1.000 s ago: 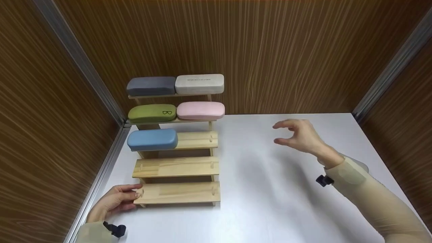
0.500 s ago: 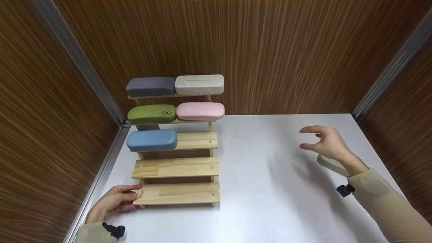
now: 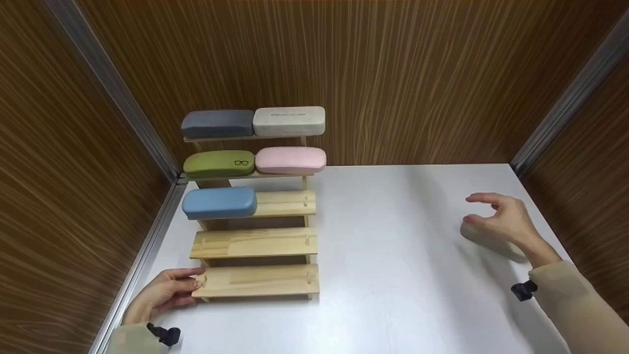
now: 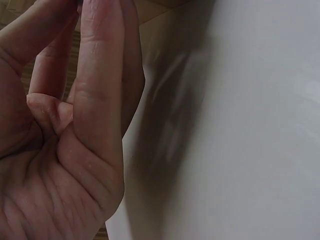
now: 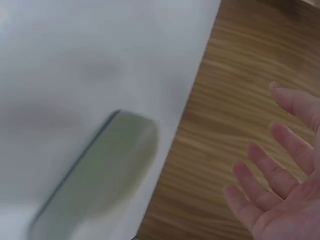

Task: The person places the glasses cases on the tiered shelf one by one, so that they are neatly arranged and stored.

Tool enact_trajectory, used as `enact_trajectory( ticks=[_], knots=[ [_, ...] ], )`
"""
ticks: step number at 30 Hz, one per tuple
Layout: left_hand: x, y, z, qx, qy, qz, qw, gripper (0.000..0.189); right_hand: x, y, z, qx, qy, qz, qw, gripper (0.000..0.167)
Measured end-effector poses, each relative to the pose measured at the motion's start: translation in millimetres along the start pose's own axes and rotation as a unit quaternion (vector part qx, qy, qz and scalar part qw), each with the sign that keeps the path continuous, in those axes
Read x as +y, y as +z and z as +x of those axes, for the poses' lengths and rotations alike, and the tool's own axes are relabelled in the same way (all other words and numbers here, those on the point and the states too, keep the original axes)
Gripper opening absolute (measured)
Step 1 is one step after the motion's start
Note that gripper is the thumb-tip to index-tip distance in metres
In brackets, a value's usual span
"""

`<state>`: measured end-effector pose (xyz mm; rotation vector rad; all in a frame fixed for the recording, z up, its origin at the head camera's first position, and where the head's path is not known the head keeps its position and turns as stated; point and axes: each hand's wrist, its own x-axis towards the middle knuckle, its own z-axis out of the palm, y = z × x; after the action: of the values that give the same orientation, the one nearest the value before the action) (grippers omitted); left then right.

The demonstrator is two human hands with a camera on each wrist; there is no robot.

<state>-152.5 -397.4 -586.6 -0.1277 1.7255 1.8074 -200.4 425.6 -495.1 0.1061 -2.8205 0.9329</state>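
Observation:
My left hand (image 3: 164, 292) pinches the left end of the lowest shelf of a wooden tiered rack (image 3: 260, 280), thumb and fingers at its edge. In the left wrist view the fingers (image 4: 100, 75) reach up to a piece of pale wood. My right hand (image 3: 506, 219) hovers over a pale green glasses case (image 3: 491, 243) on the white table, thumb and fingers spread apart around nothing. From the right wrist, that case (image 5: 100, 175) lies below, apart from the fingertips, slightly blurred.
The rack's upper shelves carry glasses cases: grey (image 3: 217, 124) and white (image 3: 289, 121) on top, green (image 3: 218, 163) and pink (image 3: 291, 160) below, blue (image 3: 219, 202) on the third. Wood-grain walls (image 3: 417, 83) enclose the white table (image 3: 383, 275).
My right hand has moved right and toward me, from beside the rack to above the pale green glasses case. The left hand keeps its hold on the rack.

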Motion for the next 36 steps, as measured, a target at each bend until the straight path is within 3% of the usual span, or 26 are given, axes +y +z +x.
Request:
enact_trajectory(
  ticks=[9,19,25,32,36],
  knots=[
    [1.8,0.3,-0.2,0.0,0.002,0.001,1.0,0.037,36.8,0.8,-12.5,0.008,0.045,-0.026,0.9986,0.044],
    [3.5,0.5,1.4,0.008,-0.004,-0.003,1.0,0.035,69.3,-4.1,-23.2,-0.023,0.08,-0.032,0.996,0.057],
    [3.8,1.4,1.2,0.007,-0.004,-0.003,1.0,0.035,87.4,-6.4,-34.2,-0.047,0.106,-0.007,0.9933,0.065],
    [1.8,-0.1,0.2,0.009,-0.013,-0.002,0.9999,0.035,105.0,-0.9,-45.4,-0.002,0.085,0.075,0.9936,0.051],
    [1.6,-0.1,-0.7,0.012,-0.013,-0.002,0.9999,0.035,111.1,1.6,-47.9,-0.01,0.098,0.077,0.9922,0.055]
  ],
)
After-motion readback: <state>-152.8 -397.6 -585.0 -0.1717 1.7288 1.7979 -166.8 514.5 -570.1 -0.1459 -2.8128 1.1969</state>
